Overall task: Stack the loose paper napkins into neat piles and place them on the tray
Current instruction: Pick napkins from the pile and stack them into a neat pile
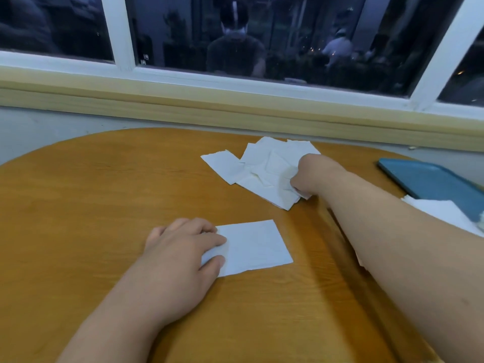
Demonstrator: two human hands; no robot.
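Note:
A flat white napkin pile [255,246] lies on the wooden table [91,192] in front of me. My left hand [180,247] rests on its left edge, with the fingers lying on the paper. Farther back, several loose white napkins [262,166] lie scattered and overlapping. My right hand [307,176] reaches into the right side of that heap and pinches a napkin there; its fingers are mostly hidden. A blue tray [429,182] sits at the table's right edge, with white napkins [440,210] on its near end.
The table is rounded and stands against a wall below a pale wooden window sill [209,100]. A dark window with white frames [120,35] reflects a person. My right forearm crosses the right side of the table.

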